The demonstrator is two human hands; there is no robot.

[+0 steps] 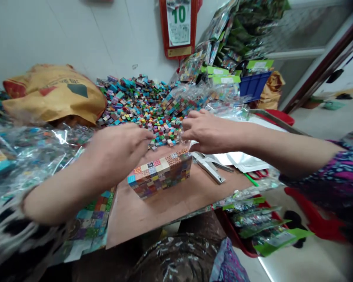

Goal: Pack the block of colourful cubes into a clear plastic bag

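Note:
A rectangular block of small patterned cubes (pixel 161 174), many colours, stands upright on a brown board (pixel 153 215). My left hand (pixel 120 150) is above its left end, fingers curled together and pointing right. Over its right end is my right hand (pixel 204 129), with bent fingers and the thumb low. A clear, shiny bit shows beneath the right fingers, perhaps plastic film. What the fingertips hold, if anything, I cannot make out. Behind both hands lies a heap of loose coloured cubes (pixel 135 102).
Right of the block lie a metal tool (pixel 208 168) and red-handled scissors (pixel 259 174). A yellow sack (pixel 55 94) and clear plastic bags (pixel 32 156) are at left. Green-topped packets (pixel 253 219) fill a red basket below right. A blue basket (pixel 254 86) stands behind.

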